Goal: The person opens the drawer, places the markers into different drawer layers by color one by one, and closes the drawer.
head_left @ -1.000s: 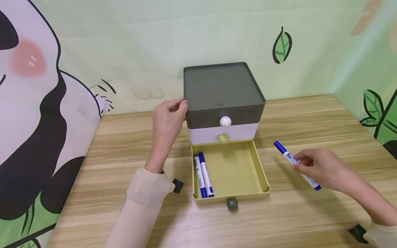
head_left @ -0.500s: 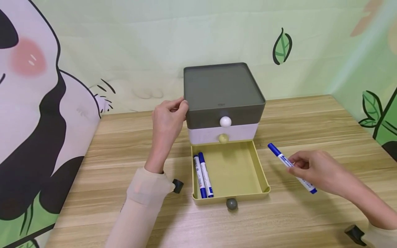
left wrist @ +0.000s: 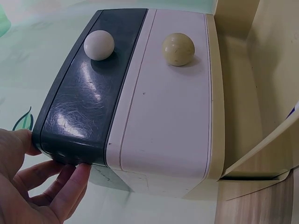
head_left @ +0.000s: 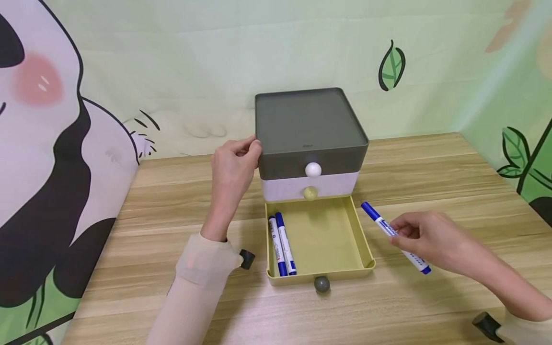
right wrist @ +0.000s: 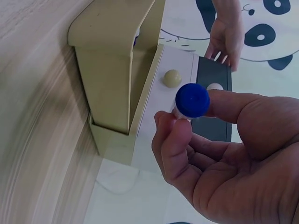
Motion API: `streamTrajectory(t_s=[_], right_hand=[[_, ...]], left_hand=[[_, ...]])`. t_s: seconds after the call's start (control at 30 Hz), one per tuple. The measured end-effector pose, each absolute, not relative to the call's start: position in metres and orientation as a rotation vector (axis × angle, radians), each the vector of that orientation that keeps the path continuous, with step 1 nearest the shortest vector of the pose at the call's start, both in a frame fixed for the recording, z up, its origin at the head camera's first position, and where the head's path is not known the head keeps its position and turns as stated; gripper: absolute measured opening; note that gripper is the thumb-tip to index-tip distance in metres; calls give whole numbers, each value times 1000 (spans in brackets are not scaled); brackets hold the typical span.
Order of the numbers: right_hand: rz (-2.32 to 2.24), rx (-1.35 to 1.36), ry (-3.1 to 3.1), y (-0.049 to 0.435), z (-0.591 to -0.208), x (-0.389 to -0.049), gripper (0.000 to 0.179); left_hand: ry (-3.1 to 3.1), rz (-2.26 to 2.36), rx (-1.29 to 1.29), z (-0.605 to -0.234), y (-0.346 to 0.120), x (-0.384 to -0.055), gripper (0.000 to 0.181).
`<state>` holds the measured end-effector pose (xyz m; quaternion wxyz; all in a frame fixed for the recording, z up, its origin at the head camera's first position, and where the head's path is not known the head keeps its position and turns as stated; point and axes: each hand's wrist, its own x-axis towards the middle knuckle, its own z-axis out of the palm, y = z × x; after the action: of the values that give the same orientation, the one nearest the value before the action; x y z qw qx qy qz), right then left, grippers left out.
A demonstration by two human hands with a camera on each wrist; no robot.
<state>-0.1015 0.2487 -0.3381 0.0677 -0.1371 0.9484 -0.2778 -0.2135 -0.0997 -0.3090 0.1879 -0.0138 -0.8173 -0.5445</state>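
Observation:
A small desktop drawer unit has a dark grey top tier (head_left: pixel 310 120), a white middle tier (head_left: pixel 284 188) and a pulled-out yellow bottom drawer (head_left: pixel 325 235) with a grey knob. My left hand (head_left: pixel 235 160) grips the grey tier near its front left corner; in the left wrist view, its thumb and fingers (left wrist: pixel 70 191) meet the tier's edge and side. Two blue-and-white markers (head_left: pixel 282 244) lie along the drawer's left wall. My right hand (head_left: pixel 431 239) pinches another blue-capped marker (head_left: pixel 381 224), held slanted just right of the drawer. One blue end (right wrist: pixel 192 100) faces the right wrist camera.
The unit stands on a wood-grain table (head_left: pixel 172 206) near a pale green backdrop (head_left: pixel 224 57) printed with a panda and leaves. A white knob (head_left: pixel 313 169) and a yellow knob (head_left: pixel 310 193) stick out above the open drawer.
My right hand has moved left and slightly toward the camera with the marker, closer to the drawer's right wall. My left hand, the drawer and the two markers inside have stayed put.

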Motion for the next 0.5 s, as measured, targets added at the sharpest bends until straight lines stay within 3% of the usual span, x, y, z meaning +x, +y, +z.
streamTrajectory(t_s=[0.5], right_hand=[[-952, -508, 2725, 218, -335, -106, 20]], left_hand=[[-2303, -1535, -39, -309, -100, -214, 33]])
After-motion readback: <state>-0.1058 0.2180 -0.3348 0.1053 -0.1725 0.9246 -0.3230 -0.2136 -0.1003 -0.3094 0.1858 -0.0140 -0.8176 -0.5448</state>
